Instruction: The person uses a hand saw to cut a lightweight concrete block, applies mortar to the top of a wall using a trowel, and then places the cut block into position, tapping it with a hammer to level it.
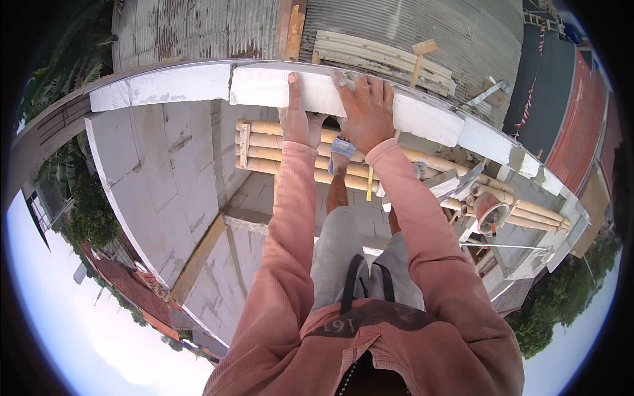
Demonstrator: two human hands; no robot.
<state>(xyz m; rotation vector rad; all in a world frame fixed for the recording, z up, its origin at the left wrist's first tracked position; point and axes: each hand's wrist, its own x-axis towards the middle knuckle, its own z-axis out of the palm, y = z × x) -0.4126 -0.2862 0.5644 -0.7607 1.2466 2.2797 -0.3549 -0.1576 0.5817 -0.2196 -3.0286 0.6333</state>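
Observation:
A white lightweight concrete block [422,112] lies along the top of a wall, in line with a neighbouring white block [178,86] on its left. My left hand [300,115] grips the near side of the block, one dusty digit stretched over its top and the other fingers curled below, partly hidden. To its right, my right hand [367,109] rests on the same block. Its fingers lie flat across the top toward the far edge, with the thumb apart. Both forearms are in pink sleeves.
Beneath me, one sandalled foot [341,146] stands on a bamboo platform [317,173]. A bucket [492,212] with a tool in it sits at the right, and a yellow strip [370,183] hangs between my arms. Corrugated roofing [409,33] with loose planks [383,59] spreads beyond the wall.

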